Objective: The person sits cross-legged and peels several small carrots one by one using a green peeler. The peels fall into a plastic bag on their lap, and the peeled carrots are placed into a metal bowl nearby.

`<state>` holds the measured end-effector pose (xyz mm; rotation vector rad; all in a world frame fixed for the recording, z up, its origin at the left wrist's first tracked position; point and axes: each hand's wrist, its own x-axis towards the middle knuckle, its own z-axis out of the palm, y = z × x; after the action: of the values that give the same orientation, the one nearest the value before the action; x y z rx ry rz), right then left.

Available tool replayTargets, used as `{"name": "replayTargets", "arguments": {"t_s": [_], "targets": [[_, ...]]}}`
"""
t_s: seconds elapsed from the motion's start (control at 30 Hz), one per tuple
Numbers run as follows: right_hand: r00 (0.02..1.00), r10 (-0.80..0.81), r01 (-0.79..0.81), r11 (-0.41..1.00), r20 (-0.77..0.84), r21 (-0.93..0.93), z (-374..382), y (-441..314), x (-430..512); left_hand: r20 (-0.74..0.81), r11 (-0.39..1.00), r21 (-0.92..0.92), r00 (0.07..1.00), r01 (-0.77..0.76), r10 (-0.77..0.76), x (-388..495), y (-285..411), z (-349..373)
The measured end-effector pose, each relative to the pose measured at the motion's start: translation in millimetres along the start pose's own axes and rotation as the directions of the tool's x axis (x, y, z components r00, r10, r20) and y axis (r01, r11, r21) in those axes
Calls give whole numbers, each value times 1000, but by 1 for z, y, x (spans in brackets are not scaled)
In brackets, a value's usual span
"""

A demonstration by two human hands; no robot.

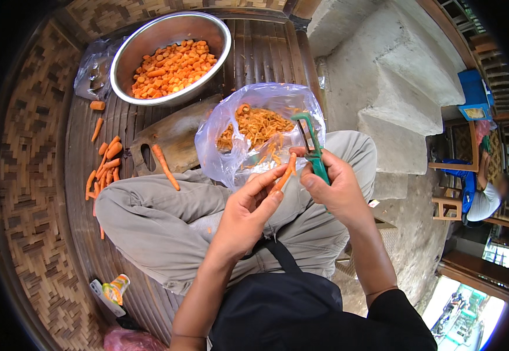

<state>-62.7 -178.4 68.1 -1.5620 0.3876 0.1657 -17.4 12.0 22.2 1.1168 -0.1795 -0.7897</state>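
My left hand (pixel 252 208) holds a small, thin carrot (pixel 286 175) between thumb and fingers. Close on its right, my right hand (pixel 335 188) grips a green-handled vegetable peeler (pixel 319 166), its blade end pointing up. Just beyond both hands, a clear plastic bag (pixel 210 145) lies spread around a heap of carrot peelings (pixel 263 127). One slim carrot (pixel 165 167) rests across the edge of a wooden cutting board (pixel 175 131) and my trouser leg. Several carrots (pixel 107 164) lie in a pile left of the board. A metal bowl (pixel 125 66) at the top holds chopped carrot pieces (pixel 173 68).
The slatted bamboo platform (pixel 263 48) borders a woven wall (pixel 30 175) at left and concrete steps (pixel 394 101) at right. A phone (pixel 106 298), a yellow packet (pixel 116 288) and a pink plastic bag (pixel 133 340) lie lower left. A person (pixel 484 204) is at far right.
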Motion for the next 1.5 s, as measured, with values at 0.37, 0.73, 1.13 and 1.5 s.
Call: {"name": "replayTargets", "arguments": {"t_s": [0.37,0.73,1.13,1.5], "targets": [[997,-33,41,991,-65,124,6,4,1,-25,940,307,986,-151,166,-3,12,-1],[959,-284,284,958,-13,32,5,16,2,-42,782,529,910,-330,412,6,19,7],[953,-239,243,970,-185,-1,13,17,-1,-105,734,606,884,-306,455,8,18,7],[990,15,-3,996,-138,88,18,23,7,-190,986,-93,974,-139,119,8,16,-5]]}}
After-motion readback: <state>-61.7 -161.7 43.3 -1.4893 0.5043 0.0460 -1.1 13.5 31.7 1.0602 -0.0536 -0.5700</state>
